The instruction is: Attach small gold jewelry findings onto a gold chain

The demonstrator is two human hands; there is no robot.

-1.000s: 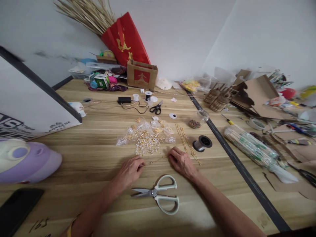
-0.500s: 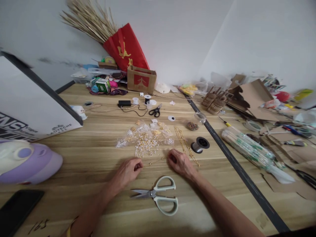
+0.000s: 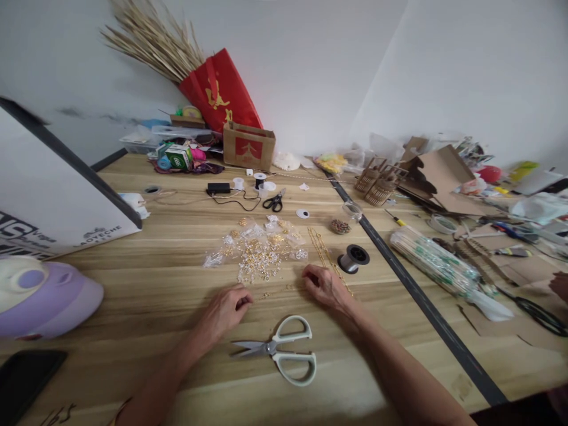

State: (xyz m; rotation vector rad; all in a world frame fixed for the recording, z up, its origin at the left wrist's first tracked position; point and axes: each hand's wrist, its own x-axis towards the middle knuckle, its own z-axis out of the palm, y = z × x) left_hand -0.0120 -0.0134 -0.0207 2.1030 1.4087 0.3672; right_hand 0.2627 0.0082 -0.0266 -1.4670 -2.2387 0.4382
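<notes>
A short gold chain [image 3: 274, 292] lies stretched between my two hands on the wooden table. My left hand [image 3: 231, 306] pinches its left end between curled fingers. My right hand [image 3: 320, 284] rests with bent fingers at the chain's right end; whether it grips the chain is too small to tell. Just beyond are small gold and clear beads [image 3: 260, 260] among little plastic bags. A longer gold chain [image 3: 323, 251] runs behind my right hand, beside a wire spool [image 3: 354, 258]. Nearer to me lie white-handled scissors [image 3: 284, 349], blades parted and pointing left.
Black scissors [image 3: 274, 201], a cup of beads [image 3: 341, 226] and a black adapter [image 3: 219, 188] lie farther back. At left are a purple appliance [image 3: 75, 296] and a phone [image 3: 31, 378]. Another person's hand [image 3: 560, 285] shows at the right edge, near wrapped sticks [image 3: 430, 266].
The view has shifted slightly, so most things appear a little farther left. A person's hand has come into view at the right edge. My hands keep nearly the same pose.
</notes>
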